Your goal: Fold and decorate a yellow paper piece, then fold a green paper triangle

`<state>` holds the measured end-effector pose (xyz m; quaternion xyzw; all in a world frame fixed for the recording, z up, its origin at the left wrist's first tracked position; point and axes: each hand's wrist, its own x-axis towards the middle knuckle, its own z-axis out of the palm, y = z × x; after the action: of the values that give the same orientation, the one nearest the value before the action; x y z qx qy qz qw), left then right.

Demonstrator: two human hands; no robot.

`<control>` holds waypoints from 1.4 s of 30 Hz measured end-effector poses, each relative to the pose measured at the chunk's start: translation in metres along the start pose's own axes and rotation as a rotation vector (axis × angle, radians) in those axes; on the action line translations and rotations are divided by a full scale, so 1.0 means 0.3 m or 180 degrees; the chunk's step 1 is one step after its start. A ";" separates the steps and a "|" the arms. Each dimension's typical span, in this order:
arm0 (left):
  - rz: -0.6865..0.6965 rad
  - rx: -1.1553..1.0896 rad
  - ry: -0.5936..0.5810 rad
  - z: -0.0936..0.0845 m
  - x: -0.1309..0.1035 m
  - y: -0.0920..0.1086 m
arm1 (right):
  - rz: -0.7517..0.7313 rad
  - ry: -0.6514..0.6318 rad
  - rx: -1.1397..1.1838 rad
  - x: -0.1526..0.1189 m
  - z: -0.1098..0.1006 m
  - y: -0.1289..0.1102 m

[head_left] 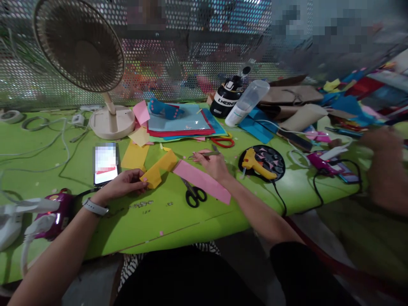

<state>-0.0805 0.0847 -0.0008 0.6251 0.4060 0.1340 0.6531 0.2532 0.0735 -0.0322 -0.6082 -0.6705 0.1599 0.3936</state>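
Note:
My left hand (132,182) pinches the lower left end of a folded yellow paper piece (161,168). To its right, my right hand (212,163) is closed around a thin metal tool (205,154), perhaps tweezers, pointing left. A pink paper strip (202,179) runs slantwise from beside the yellow piece to below my right wrist. Scissors with black handles (194,196) lie partly under the strip. Several tiny pieces (142,204) are scattered on the green table (178,225) in front of my left hand. Another yellow sheet (135,155) lies behind that hand.
A fan (112,121), a phone (106,163) and a purple power adapter (55,212) stand or lie left. Behind are stacked sheets (181,121), red-handled scissors (222,141) and a black bottle (225,100). A yellow glue gun (257,164) rests on a black plate; another person's arm (387,170) is right.

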 end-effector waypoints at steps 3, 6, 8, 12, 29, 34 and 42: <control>0.0011 -0.0042 0.0022 0.004 -0.003 -0.001 | 0.0004 0.0066 0.0127 0.001 -0.005 0.008; 0.0005 -0.0091 -0.0009 0.004 -0.003 -0.007 | 0.0052 0.0189 0.0488 0.008 -0.014 0.008; 0.0009 -0.0130 -0.0072 0.003 -0.002 -0.013 | 0.0136 0.0255 0.0743 0.016 -0.017 0.004; 0.0069 -0.0203 -0.0025 0.001 0.003 -0.023 | 0.0194 0.0125 0.0856 0.031 0.000 -0.004; 0.0069 -0.0164 -0.0062 0.006 -0.001 -0.012 | 0.0109 -0.0044 0.0430 0.021 0.012 -0.005; 0.0012 -0.0100 -0.0013 0.004 -0.003 -0.006 | 0.0115 0.0104 0.0166 0.029 0.005 -0.040; 0.0032 -0.0555 0.0022 0.009 0.000 -0.015 | -0.0039 0.0100 0.0877 -0.039 -0.010 -0.141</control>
<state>-0.0800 0.0820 -0.0051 0.5673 0.3919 0.1742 0.7030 0.2256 0.0528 -0.0050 -0.5467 -0.6396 0.2385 0.4849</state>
